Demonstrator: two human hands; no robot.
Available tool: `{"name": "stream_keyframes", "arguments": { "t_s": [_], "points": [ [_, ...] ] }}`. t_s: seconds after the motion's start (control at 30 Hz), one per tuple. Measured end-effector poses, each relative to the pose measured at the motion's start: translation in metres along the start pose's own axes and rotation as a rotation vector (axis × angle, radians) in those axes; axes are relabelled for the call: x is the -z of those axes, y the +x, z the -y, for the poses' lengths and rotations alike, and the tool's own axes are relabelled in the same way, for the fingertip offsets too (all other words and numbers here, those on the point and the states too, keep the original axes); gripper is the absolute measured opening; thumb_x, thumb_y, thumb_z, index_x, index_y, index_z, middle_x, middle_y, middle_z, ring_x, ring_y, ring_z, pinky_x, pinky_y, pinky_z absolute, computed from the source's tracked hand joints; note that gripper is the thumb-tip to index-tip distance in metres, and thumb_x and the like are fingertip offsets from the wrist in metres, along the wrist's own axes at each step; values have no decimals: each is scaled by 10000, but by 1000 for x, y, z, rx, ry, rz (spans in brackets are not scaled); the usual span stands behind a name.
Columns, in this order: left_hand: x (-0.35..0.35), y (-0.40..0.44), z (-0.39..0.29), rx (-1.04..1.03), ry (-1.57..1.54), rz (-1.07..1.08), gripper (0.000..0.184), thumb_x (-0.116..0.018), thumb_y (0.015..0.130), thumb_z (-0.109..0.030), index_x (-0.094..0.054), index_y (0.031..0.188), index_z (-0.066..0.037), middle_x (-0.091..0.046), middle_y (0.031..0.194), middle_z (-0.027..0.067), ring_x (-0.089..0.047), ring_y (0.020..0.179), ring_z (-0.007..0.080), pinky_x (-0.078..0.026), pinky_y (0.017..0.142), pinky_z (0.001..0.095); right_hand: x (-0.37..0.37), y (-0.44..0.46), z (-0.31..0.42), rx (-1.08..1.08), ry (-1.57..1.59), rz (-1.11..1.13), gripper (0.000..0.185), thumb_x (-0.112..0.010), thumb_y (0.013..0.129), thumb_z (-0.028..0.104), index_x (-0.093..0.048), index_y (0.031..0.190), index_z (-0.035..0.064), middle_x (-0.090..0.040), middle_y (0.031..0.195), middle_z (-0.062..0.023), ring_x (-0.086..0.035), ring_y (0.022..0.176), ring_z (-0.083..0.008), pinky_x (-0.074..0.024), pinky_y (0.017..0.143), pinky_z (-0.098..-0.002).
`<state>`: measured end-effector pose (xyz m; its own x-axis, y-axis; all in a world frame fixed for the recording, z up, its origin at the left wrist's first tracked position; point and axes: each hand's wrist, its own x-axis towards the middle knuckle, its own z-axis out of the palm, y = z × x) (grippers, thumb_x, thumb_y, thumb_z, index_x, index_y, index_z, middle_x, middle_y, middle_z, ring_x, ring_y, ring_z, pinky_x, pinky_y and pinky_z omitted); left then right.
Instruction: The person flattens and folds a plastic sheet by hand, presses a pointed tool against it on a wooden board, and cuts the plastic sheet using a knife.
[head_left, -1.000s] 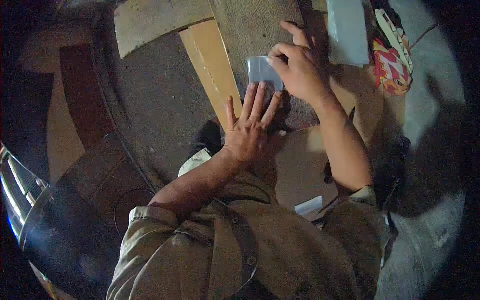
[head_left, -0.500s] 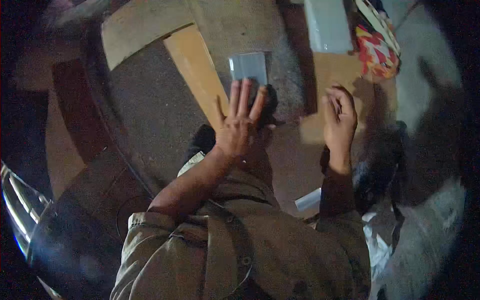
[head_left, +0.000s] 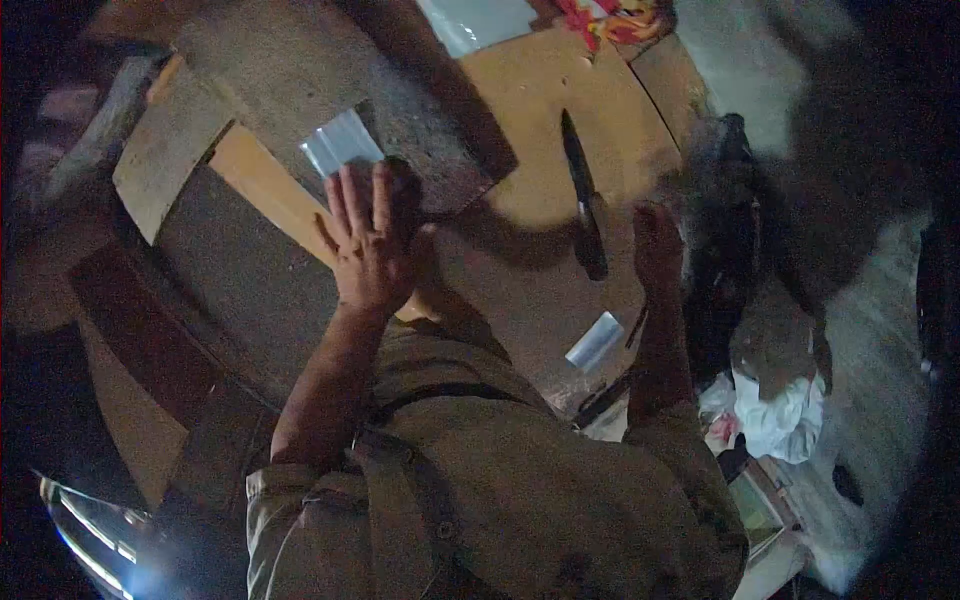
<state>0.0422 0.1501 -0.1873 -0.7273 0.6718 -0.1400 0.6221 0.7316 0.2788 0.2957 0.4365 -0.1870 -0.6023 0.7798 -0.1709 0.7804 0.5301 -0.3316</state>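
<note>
My left hand (head_left: 372,255) lies flat with fingers apart, its fingertips on a small sheet of clear, shiny plastic (head_left: 340,142). The plastic rests on a worn grey-brown board (head_left: 270,75). Under the edge of that hand runs a tan strip (head_left: 265,190). On the right, my right hand (head_left: 658,240) is in shadow, its fingers curled in; whether anything is in them is hidden. Just left of it lies a knife (head_left: 580,190) with a dark blade and dark handle, on cardboard (head_left: 525,110). A narrow silvery plastic piece (head_left: 595,342) lies nearer my body.
A stack of clear plastic (head_left: 478,20) and a red-and-yellow printed bag (head_left: 615,22) lie at the far side. A crumpled white bag (head_left: 780,415) is on the floor at right. A shiny curved metal object (head_left: 90,530) stands at lower left.
The view has turned, so the board and plastic sheet appear further left. The left hand stays on the sheet. The right hand has moved into shadow, and the knife now shows beside it.
</note>
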Motion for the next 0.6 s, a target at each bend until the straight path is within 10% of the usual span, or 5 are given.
{"name": "stream_keyframes", "arguments": {
  "t_s": [0.43,0.6],
  "points": [
    [2,-2,-5,-39,96,-70,838,-521,858,-572,-196,1485,-121,-179,1509,233,-148,1398,432,-181,1032,653,-12,-92,-117,-50,-593,-137,362,-553,890,291,-577,1090,-9,-598,1020,-238,-580,945,-418,-462,829,-483],
    [-2,-2,0,-73,53,-83,843,-522,862,-567,-178,1491,-125,-163,1513,241,-141,1399,436,-173,1026,667,-13,-98,-110,-330,-341,71,428,-608,874,351,-557,1093,-14,-568,1018,-231,-558,963,-408,-458,838,-469]
  ]
}}
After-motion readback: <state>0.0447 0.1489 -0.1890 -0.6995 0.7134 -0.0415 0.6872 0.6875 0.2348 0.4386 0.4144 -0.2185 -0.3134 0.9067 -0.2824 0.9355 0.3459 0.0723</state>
